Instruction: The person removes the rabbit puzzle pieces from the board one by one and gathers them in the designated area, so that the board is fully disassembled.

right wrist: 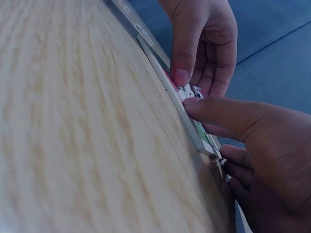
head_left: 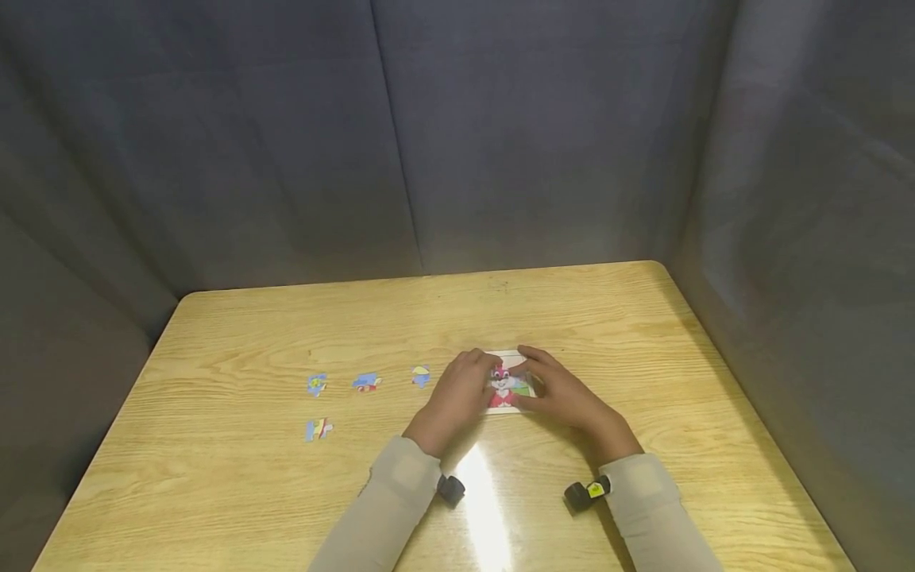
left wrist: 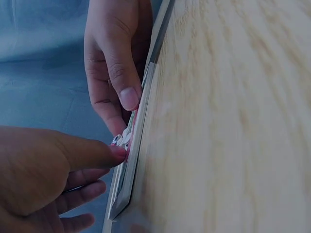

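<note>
A small framed jigsaw puzzle (head_left: 503,412) lies on the table, showing a pink and white cartoon rabbit. My left hand (head_left: 461,393) holds the rabbit piece (right wrist: 186,92) from the left, its thumb down at the picture and its index finger farther up. From the right my right hand (head_left: 565,393) holds the same part, thumb and index finger curved in a C over the picture. Seen from the side, the rabbit piece stands slightly above the tray's rim (left wrist: 127,187), between the fingertips of both hands. The other fingers of both hands hang past the tray's edge.
Loose jigsaw pieces lie to the left: a blue and yellow one (head_left: 420,376), a blue and red one (head_left: 367,382), another blue one (head_left: 317,384) and a yellow one (head_left: 319,429) nearer me. Dark curtains (head_left: 543,135) surround the wooden table (head_left: 214,485).
</note>
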Action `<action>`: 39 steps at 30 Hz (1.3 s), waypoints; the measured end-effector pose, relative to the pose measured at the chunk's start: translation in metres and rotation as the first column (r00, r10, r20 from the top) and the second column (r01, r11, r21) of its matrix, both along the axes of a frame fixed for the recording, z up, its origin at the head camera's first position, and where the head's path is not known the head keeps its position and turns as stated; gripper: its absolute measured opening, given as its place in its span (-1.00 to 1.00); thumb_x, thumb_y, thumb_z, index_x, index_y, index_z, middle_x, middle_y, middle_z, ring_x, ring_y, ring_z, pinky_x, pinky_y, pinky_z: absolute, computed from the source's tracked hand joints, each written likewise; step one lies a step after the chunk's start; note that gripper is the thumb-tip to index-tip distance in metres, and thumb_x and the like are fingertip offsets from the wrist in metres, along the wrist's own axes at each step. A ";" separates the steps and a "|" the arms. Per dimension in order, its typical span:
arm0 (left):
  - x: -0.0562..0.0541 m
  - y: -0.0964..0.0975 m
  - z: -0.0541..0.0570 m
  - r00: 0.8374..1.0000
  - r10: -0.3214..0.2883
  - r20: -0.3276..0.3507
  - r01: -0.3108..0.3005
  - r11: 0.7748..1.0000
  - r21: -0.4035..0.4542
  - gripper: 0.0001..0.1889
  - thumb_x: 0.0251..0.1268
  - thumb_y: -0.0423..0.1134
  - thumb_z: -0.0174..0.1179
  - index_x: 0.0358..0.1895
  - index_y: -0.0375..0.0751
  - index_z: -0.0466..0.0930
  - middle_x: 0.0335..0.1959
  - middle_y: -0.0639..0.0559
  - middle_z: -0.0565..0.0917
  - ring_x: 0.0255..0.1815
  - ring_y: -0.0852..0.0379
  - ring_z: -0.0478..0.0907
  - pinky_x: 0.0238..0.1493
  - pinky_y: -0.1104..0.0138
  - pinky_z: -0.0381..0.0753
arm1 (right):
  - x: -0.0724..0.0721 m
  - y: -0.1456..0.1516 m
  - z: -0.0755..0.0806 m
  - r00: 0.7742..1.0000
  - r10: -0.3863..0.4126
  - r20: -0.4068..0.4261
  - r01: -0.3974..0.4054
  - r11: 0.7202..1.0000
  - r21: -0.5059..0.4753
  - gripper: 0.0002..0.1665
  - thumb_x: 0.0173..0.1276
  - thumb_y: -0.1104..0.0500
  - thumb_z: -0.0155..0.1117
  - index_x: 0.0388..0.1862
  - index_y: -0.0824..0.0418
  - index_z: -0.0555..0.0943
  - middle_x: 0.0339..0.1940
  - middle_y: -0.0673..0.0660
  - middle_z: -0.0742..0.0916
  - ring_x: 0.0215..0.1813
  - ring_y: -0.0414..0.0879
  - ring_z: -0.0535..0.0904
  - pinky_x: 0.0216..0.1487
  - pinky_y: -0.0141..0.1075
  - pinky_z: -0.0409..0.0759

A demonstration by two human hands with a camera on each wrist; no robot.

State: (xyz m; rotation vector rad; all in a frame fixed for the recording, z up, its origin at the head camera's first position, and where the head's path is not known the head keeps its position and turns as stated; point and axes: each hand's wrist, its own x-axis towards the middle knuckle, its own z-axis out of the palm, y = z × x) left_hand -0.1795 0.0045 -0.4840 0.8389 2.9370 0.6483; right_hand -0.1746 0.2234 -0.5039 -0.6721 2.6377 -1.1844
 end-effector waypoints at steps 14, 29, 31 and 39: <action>-0.002 -0.014 -0.001 0.999 -0.011 -0.043 0.009 0.999 -0.036 -0.54 0.25 -0.13 0.34 0.19 -0.16 0.53 0.14 -0.01 0.52 0.18 0.01 0.45 0.25 0.19 0.47 | -0.001 -0.003 -0.001 1.000 0.018 -0.015 -0.018 1.000 0.016 -0.49 0.28 -0.07 0.40 0.16 0.03 0.54 0.55 0.13 0.19 0.52 0.16 0.09 0.39 0.14 0.25; 0.034 -0.101 0.012 0.989 -0.004 0.147 -0.016 0.991 0.135 -0.55 0.29 -0.15 0.29 0.21 -0.15 0.48 0.20 0.02 0.48 0.28 -0.05 0.36 0.28 0.10 0.43 | 0.002 0.000 0.001 1.000 0.013 0.008 -0.014 1.000 0.014 -0.47 0.28 -0.08 0.39 0.18 0.04 0.54 0.56 0.08 0.16 0.54 0.14 0.04 0.42 0.16 0.17; 0.039 -0.114 0.013 0.990 -0.009 0.141 -0.010 0.991 0.136 -0.55 0.28 -0.16 0.31 0.20 -0.16 0.49 0.19 0.02 0.49 0.27 -0.06 0.38 0.27 0.07 0.44 | 0.002 0.001 0.002 1.000 0.014 0.005 -0.014 1.000 0.011 -0.46 0.29 -0.10 0.38 0.18 0.05 0.54 0.56 0.09 0.16 0.53 0.16 0.04 0.41 0.18 0.17; 0.054 -0.162 0.009 0.985 0.026 0.169 -0.045 0.993 0.105 -0.55 0.29 -0.14 0.30 0.20 -0.14 0.48 0.23 0.01 0.48 0.34 -0.07 0.33 0.32 0.04 0.39 | 0.003 0.001 0.000 1.000 0.011 0.006 -0.011 1.000 0.018 -0.46 0.28 -0.12 0.37 0.19 0.04 0.54 0.56 0.08 0.16 0.53 0.14 0.04 0.41 0.18 0.18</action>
